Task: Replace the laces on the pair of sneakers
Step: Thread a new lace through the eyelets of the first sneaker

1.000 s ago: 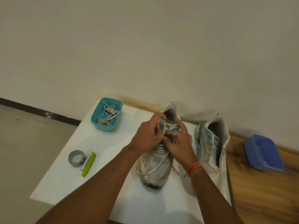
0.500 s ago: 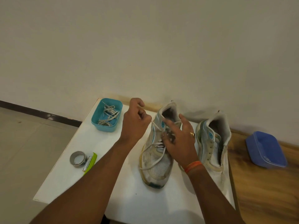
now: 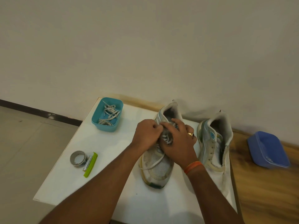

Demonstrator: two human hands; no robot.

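Teal tub [image 3: 97, 118] holds loose laces [image 3: 110, 116]; both hands, left [image 3: 148, 135] and right [image 3: 177, 143], pinch the sneaker's lace [image 3: 167, 139].

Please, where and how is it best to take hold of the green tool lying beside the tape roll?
Probably by the middle of the green tool, pinching its two long sides from above with the fingers. It lies flat on the white table, long and narrow. Its upper part touches the tape roll, so the lower half, with free space on both sides, seems the easier place.
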